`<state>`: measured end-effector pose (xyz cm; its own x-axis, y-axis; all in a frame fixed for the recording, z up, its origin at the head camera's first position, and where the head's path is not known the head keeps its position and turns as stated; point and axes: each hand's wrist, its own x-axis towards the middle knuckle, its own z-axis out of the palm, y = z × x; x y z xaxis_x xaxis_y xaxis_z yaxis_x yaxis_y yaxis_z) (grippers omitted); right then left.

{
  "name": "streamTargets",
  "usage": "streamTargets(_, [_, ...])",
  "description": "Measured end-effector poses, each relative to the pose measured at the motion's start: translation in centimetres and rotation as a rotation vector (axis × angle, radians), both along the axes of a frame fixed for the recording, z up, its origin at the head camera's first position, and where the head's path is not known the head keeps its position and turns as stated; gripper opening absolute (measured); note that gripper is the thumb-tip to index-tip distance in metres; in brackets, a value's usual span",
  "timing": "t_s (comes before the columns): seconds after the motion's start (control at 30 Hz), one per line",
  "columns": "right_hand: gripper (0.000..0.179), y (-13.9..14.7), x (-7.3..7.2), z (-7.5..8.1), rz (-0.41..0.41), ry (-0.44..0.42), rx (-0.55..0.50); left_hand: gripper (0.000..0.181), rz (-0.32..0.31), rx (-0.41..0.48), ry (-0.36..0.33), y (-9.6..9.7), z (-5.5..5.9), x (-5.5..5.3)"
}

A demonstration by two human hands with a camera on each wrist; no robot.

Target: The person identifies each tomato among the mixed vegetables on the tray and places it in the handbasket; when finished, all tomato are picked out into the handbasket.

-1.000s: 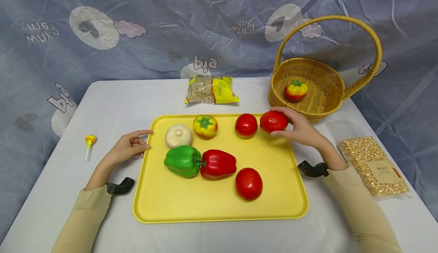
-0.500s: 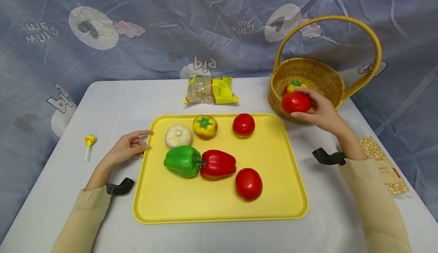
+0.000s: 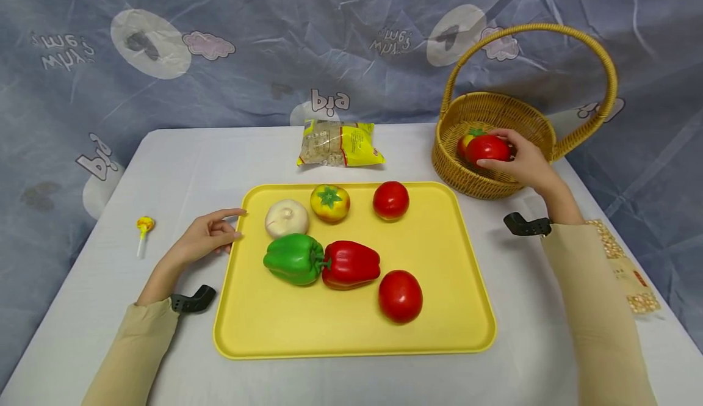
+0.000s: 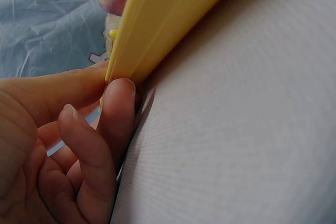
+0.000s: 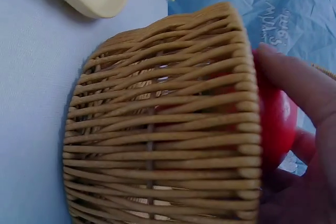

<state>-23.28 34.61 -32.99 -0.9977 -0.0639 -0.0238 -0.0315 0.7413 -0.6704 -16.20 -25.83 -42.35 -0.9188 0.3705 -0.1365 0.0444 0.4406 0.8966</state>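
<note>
At the far right, my right hand (image 3: 526, 160) holds a red tomato (image 3: 486, 149) inside the wicker basket (image 3: 471, 181). It sits beside a red-and-yellow fruit with a green leafy top (image 3: 464, 143), which is partly hidden. Through the woven wall in the right wrist view, the tomato (image 5: 276, 124) shows just past the rim, fingers round it. My left hand (image 3: 202, 239) pinches the left rim of the yellow tray (image 3: 307, 337); in the left wrist view one fingertip (image 4: 119, 95) presses the rim's outer side, and another digit's tip is hidden behind it.
The tray carries a garlic bulb (image 3: 287, 218), a yellow fruit (image 3: 330, 203), a green pepper (image 3: 293, 259), a red pepper (image 3: 351, 264) and two tomatoes (image 3: 391, 201). Around it lie a lollipop (image 3: 145, 226), a yellow snack bag (image 3: 340, 145) and a corn-kernel bag (image 3: 639, 302). The basket's tall handle (image 3: 609, 82) arches overhead.
My right hand has lifted the tomato from the tray's far right corner, carried it right and away, and lowered it into the basket. The left hand has stayed at the tray rim.
</note>
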Motion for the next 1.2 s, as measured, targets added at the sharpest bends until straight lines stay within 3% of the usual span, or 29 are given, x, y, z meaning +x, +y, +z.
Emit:
streamTargets(0.3, [0.076,0.0,-2.1,-1.0,0.013,-0.062,0.097,0.052,0.008,-0.011,-0.003,0.0,-0.1,0.0])
streamTargets(0.6, [0.082,0.2,-3.7,-1.5,0.001,-0.129,0.082,0.052,0.02,-0.024,-0.014,-0.3,-0.3,-0.1])
streamTargets(0.83, [0.086,0.6,-4.6,-2.0,-0.032,-0.17,0.07,0.051,0.025,-0.026,-0.026,-0.3,-0.4,-0.1])
streamTargets(1.2, [0.08,0.5,-5.3,-2.2,0.015,-0.178,0.112,0.051,0.009,0.004,-0.008,-0.1,-0.3,-0.1])
